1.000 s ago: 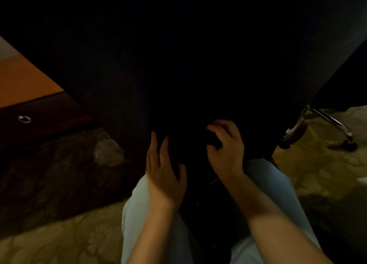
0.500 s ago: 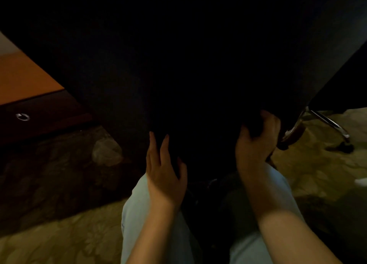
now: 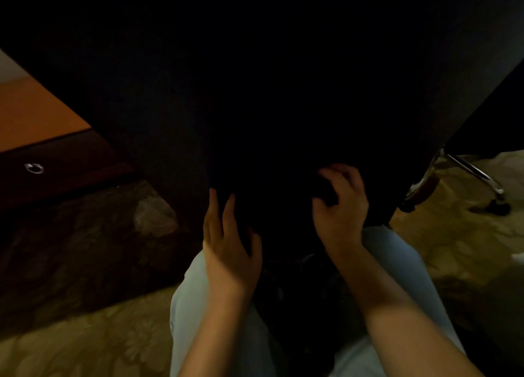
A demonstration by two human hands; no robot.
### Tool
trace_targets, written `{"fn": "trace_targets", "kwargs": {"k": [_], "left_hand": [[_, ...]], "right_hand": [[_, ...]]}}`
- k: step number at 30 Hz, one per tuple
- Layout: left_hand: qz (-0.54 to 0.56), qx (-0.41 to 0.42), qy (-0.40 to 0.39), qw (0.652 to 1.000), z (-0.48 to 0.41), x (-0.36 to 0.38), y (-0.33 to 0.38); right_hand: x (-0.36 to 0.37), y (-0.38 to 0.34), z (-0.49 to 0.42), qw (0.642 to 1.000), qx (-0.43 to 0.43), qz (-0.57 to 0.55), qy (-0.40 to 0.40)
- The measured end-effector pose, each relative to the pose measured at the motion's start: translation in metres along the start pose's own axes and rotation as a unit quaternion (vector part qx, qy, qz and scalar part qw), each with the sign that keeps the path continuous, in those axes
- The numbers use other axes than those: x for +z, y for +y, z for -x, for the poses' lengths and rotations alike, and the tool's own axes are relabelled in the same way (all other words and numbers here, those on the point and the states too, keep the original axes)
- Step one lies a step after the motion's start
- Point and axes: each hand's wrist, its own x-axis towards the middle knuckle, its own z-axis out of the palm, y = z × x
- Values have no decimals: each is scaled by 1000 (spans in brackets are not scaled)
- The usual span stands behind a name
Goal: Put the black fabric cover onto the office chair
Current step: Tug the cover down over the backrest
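Now, lower centre, left hand (image 3: 229, 246) flat on the cover (image 3: 255, 93), right hand (image 3: 340, 203) clamped on a fold: slip there and the fabric may ride up the chair (image 3: 470, 170).

Both bare forearms reach up from the bottom of the view toward the lower edge of the black fabric cover (image 3: 269, 93). The left hand (image 3: 229, 243) lies flat against that edge, back to the camera, fingers straight and close together, thumb spread out toward the other hand. The right hand (image 3: 340, 206) is slightly higher on the cover, wrist bent, its fingers curled inward and pinching a fold of the cloth.
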Motion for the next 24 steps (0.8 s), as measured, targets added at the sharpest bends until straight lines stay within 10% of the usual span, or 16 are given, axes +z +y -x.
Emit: {"fn": "trace_targets", "kwargs": {"k": [8, 24], "left_hand": [[8, -2, 5, 1000, -1, 2, 1], [-5, 9, -4, 1000, -1, 1, -3]], "right_hand": [[-29, 27, -32, 973, 108, -21, 201], [12, 0, 10, 998, -24, 30, -52]]}}
